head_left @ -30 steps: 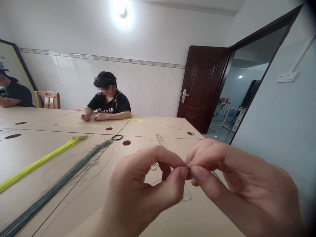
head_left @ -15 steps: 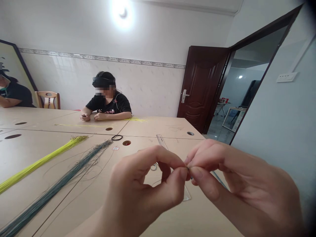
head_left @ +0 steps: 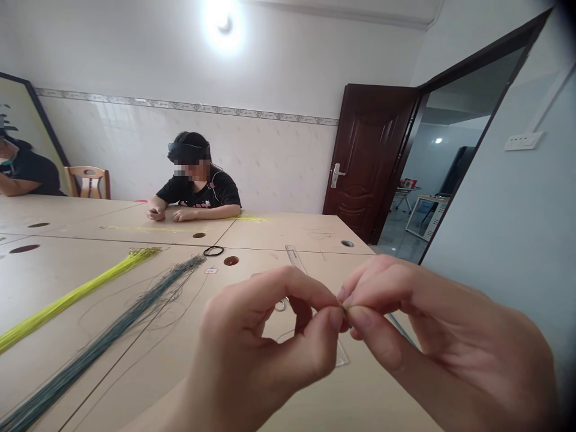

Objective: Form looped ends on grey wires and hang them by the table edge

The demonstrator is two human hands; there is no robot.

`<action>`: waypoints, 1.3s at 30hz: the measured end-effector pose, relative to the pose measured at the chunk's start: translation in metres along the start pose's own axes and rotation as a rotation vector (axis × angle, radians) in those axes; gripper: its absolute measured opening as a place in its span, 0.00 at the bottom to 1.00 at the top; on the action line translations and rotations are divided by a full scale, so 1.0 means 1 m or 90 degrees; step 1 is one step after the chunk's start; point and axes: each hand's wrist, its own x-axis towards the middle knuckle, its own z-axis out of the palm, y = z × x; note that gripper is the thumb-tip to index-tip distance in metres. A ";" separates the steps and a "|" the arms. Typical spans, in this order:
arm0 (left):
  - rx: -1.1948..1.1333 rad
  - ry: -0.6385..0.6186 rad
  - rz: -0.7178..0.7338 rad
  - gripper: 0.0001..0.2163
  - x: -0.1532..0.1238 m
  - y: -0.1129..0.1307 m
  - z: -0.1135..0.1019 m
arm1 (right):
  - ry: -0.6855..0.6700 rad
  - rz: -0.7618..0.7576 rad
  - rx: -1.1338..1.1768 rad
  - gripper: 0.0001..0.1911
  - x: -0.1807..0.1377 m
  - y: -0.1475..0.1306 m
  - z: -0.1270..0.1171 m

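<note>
Clock centred on the pinch point. Left hand point(head_left: 243, 336) comes in from about 9, right hand point(head_left: 450, 342) from about 3-4. Both have thumb and index fingers clamped on a thin dark-greenish strand point(head_left: 344, 308), tips touching or nearly so. Strand is raised over the pale wood-tone table point(head_left: 346, 396). Most of it is hidden by the fingers; too small to tell if there's a knot or loop. A thin straight teal length point(head_left: 402, 330) shows past the right thumb at 3-4; can't tell if it's the same piece.

On the table: long bundle of teal-grey strands point(head_left: 112, 345) at 9, frayed end pointing up-right, a few loose strands beside it. Bright yellow strand bundle point(head_left: 81, 291) lies further out at 9, apart from the teal 1. Black ring-shaped band point(head_left: 213, 251) at 10, near the teal bundle's frayed tip. Small white red-edged tag point(head_left: 211, 271) sits just below the band. Clear plastic ruler point(head_left: 294, 257) runs from 10 to 6, partly behind the left hand. Silver metal ring point(head_left: 281, 305) at 9, seen through the left hand's thumb-index gap.

Across the table at 10: person in black T-shirt and black headset point(head_left: 202, 192), forearms resting on the tabletop.
</note>
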 end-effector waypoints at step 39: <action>-0.416 -0.138 -0.315 0.08 0.004 -0.018 -0.006 | -0.003 -0.255 -0.198 0.07 0.009 0.015 -0.007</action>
